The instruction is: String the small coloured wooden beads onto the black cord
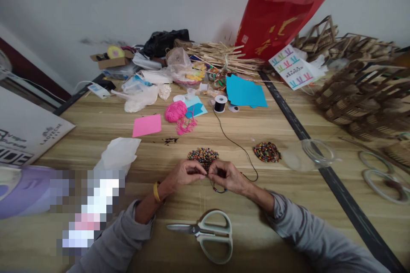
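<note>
My left hand (pixel 188 175) and my right hand (pixel 229 175) meet fingertip to fingertip over the table, each in a pinch. A thin black cord (pixel 252 166) runs from a spool (pixel 220 104) toward my right hand, and a short loop of it with a few coloured beads (pixel 220 190) hangs below the fingers. Whatever sits right at the fingertips is too small to make out, though the cord appears to pass there. Just behind my hands lies a pile of multicoloured beads (pixel 202 153). White-handled scissors (pixel 214 234) rest in front of me, blades pointing left.
Strung beads (pixel 267 152) lie coiled to the right, near clear tubing (pixel 317 153). Pink yarn (pixel 175 111), a pink paper (pixel 147 125) and blue sheets (pixel 246 91) lie farther back. A red bag (pixel 278 17) stands behind; woven baskets (pixel 368 94) crowd the right side.
</note>
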